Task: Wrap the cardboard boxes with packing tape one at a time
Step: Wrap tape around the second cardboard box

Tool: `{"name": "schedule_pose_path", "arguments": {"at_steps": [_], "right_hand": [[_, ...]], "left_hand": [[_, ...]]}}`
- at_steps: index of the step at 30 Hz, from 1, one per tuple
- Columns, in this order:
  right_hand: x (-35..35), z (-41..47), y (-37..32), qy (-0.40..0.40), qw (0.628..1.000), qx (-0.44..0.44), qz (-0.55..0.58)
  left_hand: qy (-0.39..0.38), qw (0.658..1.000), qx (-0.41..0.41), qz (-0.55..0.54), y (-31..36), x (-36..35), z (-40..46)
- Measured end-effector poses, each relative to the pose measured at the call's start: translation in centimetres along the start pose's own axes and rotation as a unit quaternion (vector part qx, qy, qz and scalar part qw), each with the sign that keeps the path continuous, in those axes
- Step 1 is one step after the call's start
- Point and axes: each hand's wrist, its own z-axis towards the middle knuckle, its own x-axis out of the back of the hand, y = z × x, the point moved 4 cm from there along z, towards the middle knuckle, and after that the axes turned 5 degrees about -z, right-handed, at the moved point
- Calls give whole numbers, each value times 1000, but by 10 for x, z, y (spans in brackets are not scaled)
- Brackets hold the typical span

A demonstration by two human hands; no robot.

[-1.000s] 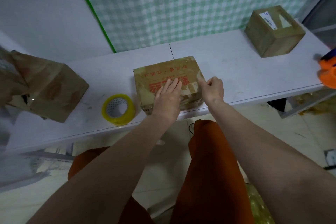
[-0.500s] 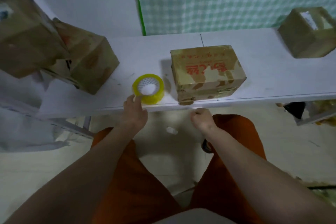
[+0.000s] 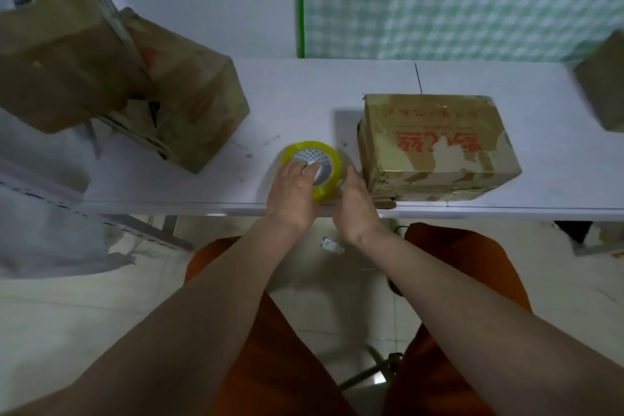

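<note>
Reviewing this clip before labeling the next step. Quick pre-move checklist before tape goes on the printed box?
1. Tape roll in hand: ok, the left hand grips it, fingers in the core.
2. Right hand ready: ok, beside the roll at the table edge; whether it touches the roll, cannot tell.
3. Free tape end found: cannot tell, none visible.
4. Printed box within reach: ok, just right of the roll, flat on the table.
5. Box stable: not ok, its near bottom corner sits at the table's front edge.
6. Room to turn the box: ok, the other boxes lie well to the left.
</note>
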Motion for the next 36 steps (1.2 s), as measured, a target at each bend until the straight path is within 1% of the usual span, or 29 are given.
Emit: {"name": "schedule_pose_path", "arguments": {"at_steps": [3, 7, 9, 12, 13, 16, 18, 19, 20, 22, 24, 27, 29, 30, 34, 35, 36], "right_hand": [[3, 12, -4, 20, 998, -37, 37], [1, 18, 4, 78, 994, -69, 22], [-2, 18, 7, 84, 992, -85, 32], [2, 16, 8, 86, 990, -92, 65], [5, 14, 6, 85, 991, -77, 70], [18, 5, -8, 72, 995, 11, 75], [26, -4, -16, 55, 993, 76, 71], [30, -10, -19, 48, 992, 104, 60], [33, -16, -23, 41, 990, 127, 48], [43, -29, -28, 27, 987, 155, 34], [59, -42, -33, 27, 986, 165, 23], [90, -58, -31, 31, 984, 167, 49], [114, -70, -30, 19, 982, 170, 74], [125, -76, -30, 14, 981, 178, 78], [167, -97, -26, 14, 977, 200, 78], [177, -100, -23, 21, 976, 203, 82], [187, -104, -21, 28, 974, 206, 88]], "left_hand": [[-3, 1000, 3, 19, 1, 0, 3], [-27, 998, -12, 46, -2, -1, 5], [-49, 996, -21, 65, -5, -1, 5], [-71, 997, -18, 40, -9, 9, 0], [-79, 996, -14, 25, -10, 14, -5], [-107, 994, 1, -28, -15, 31, -22], [-124, 985, 5, -123, -15, 40, -36], [-128, 975, 9, -183, -13, 46, -44], [-136, 966, 12, -220, -8, 50, -52], [-152, 958, 15, -244, 5, 56, -64], [-155, 953, 1, -262, 22, 59, -75], [-124, 923, -4, -365, 42, 63, -84], [-82, 927, 7, -365, 55, 67, -84], [-74, 929, 10, -363, 64, 68, -84], [-95, 914, 24, -395, 108, 70, -91], [-78, 919, 20, -387, 117, 72, -90], [-48, 933, 10, -357, 125, 75, -88]]}}
